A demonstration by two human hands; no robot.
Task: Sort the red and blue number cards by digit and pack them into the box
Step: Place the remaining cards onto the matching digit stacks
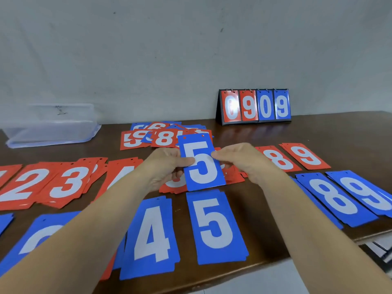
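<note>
— Whereabouts for the blue 5 card?

— Dead centre of the view, held over the desk, face to the camera, top edge leaning slightly toward 11 o'clock.

— And the grip?

— Left hand at 9 o'clock of the card, fingers clamped on the left long edge, thumb lying across the blue face. Right hand at 3 o'clock, its fingers clamped on the right long edge, level with the upper half of the digit. Card pinched between the two, both forearms reaching in from 6 o'clock.

— Directly below?

— At 6 o'clock, just beside the card's lower edge: blue 5 pile, flat on the desk. At 7 o'clock: blue 4 pile. Behind the held card, a red pile, digit mostly hidden.

— Farther out?

— At 12 o'clock, near: loose heap of mixed cards, red and blue overlapping. Toward 9 o'clock: red 4 pile, red 3 pile, red 2 pile. Toward 3 o'clock: red 8 pile, red 9 pile. At 4 o'clock: blue 8 pile, blue 9 pile.

— And the container?

— Clear plastic box at 10 o'clock, well apart from both hands, by the wall. Flip scoreboard at 1 o'clock, upright against the wall, reading 0 9 0 9.
</note>
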